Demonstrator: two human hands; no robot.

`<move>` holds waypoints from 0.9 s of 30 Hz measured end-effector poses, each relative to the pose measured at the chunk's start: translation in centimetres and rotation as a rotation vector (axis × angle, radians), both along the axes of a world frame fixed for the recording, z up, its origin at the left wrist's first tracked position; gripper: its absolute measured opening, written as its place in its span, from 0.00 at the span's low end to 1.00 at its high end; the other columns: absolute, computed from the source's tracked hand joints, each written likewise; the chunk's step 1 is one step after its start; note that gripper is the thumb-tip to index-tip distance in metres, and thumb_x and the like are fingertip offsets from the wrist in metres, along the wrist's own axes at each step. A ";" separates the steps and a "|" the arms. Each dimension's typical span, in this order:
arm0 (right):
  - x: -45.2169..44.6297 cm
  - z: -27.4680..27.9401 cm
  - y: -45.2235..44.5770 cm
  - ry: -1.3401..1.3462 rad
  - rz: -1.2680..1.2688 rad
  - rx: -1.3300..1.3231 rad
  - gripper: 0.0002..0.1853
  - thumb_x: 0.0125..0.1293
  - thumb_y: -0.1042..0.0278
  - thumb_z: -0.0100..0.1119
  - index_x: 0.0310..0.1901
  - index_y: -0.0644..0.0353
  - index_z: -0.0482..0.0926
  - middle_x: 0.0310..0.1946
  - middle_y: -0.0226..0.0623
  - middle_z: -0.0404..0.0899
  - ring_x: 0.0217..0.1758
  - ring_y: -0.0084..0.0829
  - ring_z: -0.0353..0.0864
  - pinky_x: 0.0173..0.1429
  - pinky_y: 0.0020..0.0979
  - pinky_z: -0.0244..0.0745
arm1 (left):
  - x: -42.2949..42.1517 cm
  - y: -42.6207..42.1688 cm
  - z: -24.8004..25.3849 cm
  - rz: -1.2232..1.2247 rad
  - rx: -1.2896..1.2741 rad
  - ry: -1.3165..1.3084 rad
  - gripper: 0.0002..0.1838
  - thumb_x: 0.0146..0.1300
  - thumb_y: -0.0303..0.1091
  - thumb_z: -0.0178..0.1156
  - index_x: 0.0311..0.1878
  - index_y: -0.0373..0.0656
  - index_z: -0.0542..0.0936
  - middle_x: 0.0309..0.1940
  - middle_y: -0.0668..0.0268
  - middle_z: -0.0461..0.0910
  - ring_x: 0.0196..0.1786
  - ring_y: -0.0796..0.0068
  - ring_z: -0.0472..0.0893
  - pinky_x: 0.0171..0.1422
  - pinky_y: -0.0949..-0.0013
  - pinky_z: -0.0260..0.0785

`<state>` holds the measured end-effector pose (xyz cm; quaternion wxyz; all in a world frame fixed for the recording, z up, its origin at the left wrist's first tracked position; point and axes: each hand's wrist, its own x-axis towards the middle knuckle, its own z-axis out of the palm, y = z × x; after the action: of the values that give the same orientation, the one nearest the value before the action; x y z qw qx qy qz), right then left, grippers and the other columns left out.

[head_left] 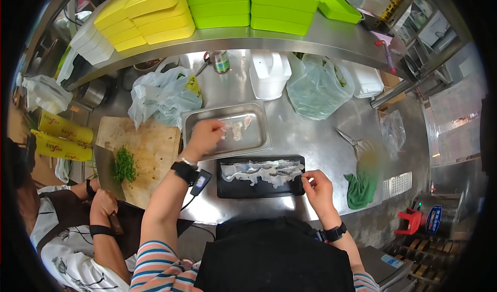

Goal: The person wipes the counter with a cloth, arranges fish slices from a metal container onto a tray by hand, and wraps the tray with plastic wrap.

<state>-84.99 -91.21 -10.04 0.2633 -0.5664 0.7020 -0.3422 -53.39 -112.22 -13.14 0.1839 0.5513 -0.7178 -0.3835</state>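
Observation:
My left hand (pixel 207 138) reaches over a shallow steel pan (pixel 254 141), its fingertips pinched on a small, pale, thin piece of food (pixel 223 134). Similar whitish, slightly pink pieces (pixel 238 130) lie on the pan's bottom. Just in front of the pan is a black rectangular tray (pixel 259 191). Thin, translucent, ragged-edged slices (pixel 261 172) are laid along it in a row. Thumb and fingers of my right hand (pixel 318 191) are closed at the tray's right edge; the exact contact is small in view.
To the left, a co-worker's hand (pixel 105 203) grips a handle beside a cutting board (pixel 158 157) with chopped greens (pixel 124 166). Plastic bags (pixel 163 95) and a white jug (pixel 270 74) stand behind the pan. A green cloth (pixel 361 190) lies right. Lidded boxes (pixel 220 4) line the overhead shelf.

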 end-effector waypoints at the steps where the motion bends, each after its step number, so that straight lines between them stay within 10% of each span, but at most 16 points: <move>1: 0.1 0.0 0.1 0.000 -0.007 0.001 0.04 0.60 0.74 0.61 0.37 0.59 0.79 0.32 0.36 0.79 0.24 0.30 0.78 0.31 0.29 0.72 | 0.8 0.3 -0.7 0.129 0.334 0.489 0.11 0.64 0.32 0.61 0.46 0.36 0.82 0.33 0.64 0.84 0.36 0.76 0.83 0.38 0.73 0.76; 8: 1.2 -2.1 -2.0 -0.176 0.195 -0.004 0.06 0.63 0.74 0.63 0.41 0.62 0.81 0.33 0.29 0.81 0.30 0.16 0.75 0.35 0.20 0.71 | -1.7 4.8 3.7 0.218 0.575 0.798 0.10 0.68 0.38 0.60 0.44 0.41 0.82 0.31 0.72 0.81 0.32 0.84 0.79 0.38 0.80 0.73; 18: 5.7 1.9 -4.5 -0.170 0.285 -0.136 0.17 0.58 0.73 0.66 0.51 0.59 0.78 0.45 0.33 0.80 0.48 0.26 0.79 0.47 0.28 0.75 | -8.1 11.4 7.4 -0.133 0.206 0.412 0.08 0.65 0.34 0.62 0.38 0.38 0.81 0.21 0.75 0.74 0.26 0.88 0.70 0.29 0.78 0.62; 27: 2.2 2.2 -2.5 -0.884 0.332 0.323 0.12 0.72 0.64 0.57 0.48 0.64 0.82 0.39 0.31 0.84 0.43 0.18 0.80 0.49 0.23 0.74 | -8.0 11.7 4.5 -0.083 0.680 0.762 0.07 0.65 0.31 0.58 0.40 0.38 0.81 0.44 0.64 0.81 0.47 0.75 0.79 0.56 0.71 0.70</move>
<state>-82.77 -93.75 -7.85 0.6709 -0.4234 0.4675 -0.3899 -61.38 -100.48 -8.66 0.2275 0.3721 -0.4558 -0.7759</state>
